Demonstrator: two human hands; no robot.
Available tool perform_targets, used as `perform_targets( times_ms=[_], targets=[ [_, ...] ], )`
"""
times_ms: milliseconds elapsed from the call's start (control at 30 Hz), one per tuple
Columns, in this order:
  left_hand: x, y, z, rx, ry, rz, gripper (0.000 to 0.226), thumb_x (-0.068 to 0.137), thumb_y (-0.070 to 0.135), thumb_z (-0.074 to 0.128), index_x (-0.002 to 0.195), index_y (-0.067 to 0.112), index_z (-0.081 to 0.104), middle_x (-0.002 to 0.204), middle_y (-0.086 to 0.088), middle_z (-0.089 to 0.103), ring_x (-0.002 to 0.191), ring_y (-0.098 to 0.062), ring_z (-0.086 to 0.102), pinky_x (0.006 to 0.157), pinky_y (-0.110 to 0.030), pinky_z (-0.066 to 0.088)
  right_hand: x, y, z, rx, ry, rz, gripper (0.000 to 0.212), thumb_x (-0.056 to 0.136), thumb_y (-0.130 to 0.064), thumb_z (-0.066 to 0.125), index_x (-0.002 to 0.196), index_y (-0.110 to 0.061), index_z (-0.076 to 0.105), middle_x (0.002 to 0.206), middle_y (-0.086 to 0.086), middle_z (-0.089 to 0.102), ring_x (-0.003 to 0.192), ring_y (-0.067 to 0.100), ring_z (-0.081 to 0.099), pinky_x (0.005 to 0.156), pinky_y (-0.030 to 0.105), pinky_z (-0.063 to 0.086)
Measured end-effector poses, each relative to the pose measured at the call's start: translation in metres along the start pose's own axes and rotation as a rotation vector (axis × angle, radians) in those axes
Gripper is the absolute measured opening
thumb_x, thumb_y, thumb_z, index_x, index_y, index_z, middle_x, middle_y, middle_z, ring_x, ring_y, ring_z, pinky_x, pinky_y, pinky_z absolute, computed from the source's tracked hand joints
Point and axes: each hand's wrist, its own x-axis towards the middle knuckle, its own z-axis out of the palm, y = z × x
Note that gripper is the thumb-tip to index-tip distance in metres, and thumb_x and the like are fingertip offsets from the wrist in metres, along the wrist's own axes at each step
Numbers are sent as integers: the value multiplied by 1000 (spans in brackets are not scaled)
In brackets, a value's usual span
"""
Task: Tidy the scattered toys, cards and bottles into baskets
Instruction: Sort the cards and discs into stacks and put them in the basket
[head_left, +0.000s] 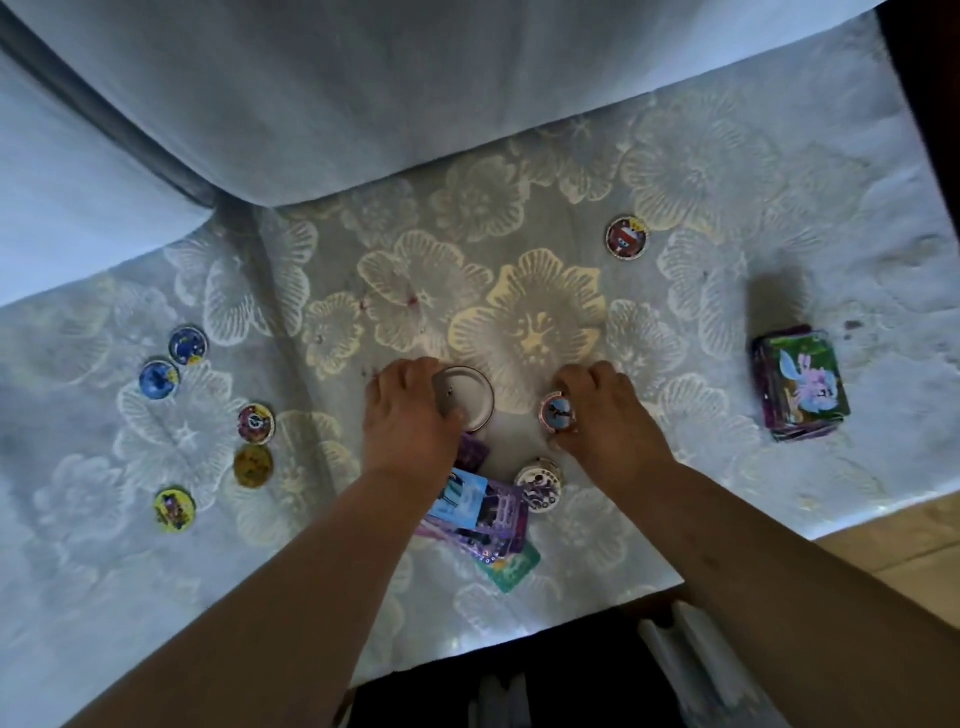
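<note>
Picture discs (255, 423): five lie loose on the left of the bench (104, 571), apart from one another. Left hand (410, 421): grip curled round the rim of a round container (470, 397) that stands on the cloth at centre. Nearer the person, loose cards (488, 514) overlap in a heap, partly under the left forearm. A short disc stack (539, 480) sits just beside them.

Right hand (605, 410): grip pinches a held disc (558, 410), close beside the container.

Judged step: discs go into the container. To do it well, steady the rim with the left, bring the disc flat over the mouth, and lower it before letting go.

A lone disc (627, 237) lies far back. A card deck (802, 384) sits at right.

No basket or bottle is in view. The container's depth and contents are unclear, and so is whether one disc or several are held. The light is dim.
</note>
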Motion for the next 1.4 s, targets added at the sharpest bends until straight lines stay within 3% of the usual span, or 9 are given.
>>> perform_targets(
  times_ms=[267,400,567,667,800,1000,1167,1300,1400],
  targets=[
    [-13,6,2,8,14,332,21,72,11,70,93,11,67,93,-12,65,86,-35,60,81,-40,46,5,2,-13,145,-81,44,28,79,-20,72,104,-18,59,105,3,44,98,25,50,72,30,39],
    [-30,37,22,189,-349,476,28,88,21,62,115,15,60,111,-8,61,107,-29,53,87,-39,46,2,9,-22,378,1,254,15,82,-18,69,90,-14,58,87,0,54,83,21,55,65,27,33],
    [-40,57,42,413,-398,580,48,29,20,83,75,18,67,70,-3,60,63,-23,60,40,-26,44,36,23,-53,544,323,369,38,82,-20,71,118,-15,60,105,11,62,88,23,65,80,39,55],
    [-39,68,36,502,-379,544,39,56,16,71,94,15,68,91,-6,61,84,-25,60,55,-31,50,83,28,-78,415,403,321,50,86,-15,65,134,-10,49,125,18,48,97,28,58,82,24,43],
    [-31,67,45,472,-509,470,31,88,15,59,119,10,54,122,-13,50,117,-31,44,90,-38,45,127,35,-89,114,276,303,43,90,-21,60,127,-2,48,132,23,41,109,38,49,87,30,36],
    [-26,39,-1,-667,-327,-122,20,76,19,81,82,21,62,79,6,69,73,-4,62,69,-19,48,91,3,-83,218,239,258,19,88,-28,63,99,-12,60,96,12,63,93,28,58,72,27,34],
    [-30,-10,-30,-1401,-186,-585,20,92,-3,56,105,12,59,100,-10,65,84,-17,65,73,-29,60,24,-74,-56,830,-139,173,21,77,-9,76,92,-19,66,81,3,68,64,9,63,58,21,54],
    [-41,-38,-47,-1914,-305,-706,37,89,7,46,124,-1,53,109,-19,65,93,-27,65,84,-40,55,0,-136,-23,605,-227,-12,39,82,-13,70,119,-24,65,105,-5,54,92,5,57,81,3,40],
    [-49,-51,-60,-2050,-326,-730,39,88,29,45,95,3,74,95,-13,72,79,-20,69,72,-32,54,-6,-170,-1,406,-263,-77,48,87,-17,64,134,-24,55,124,4,46,116,16,48,99,16,34]
  ],
)
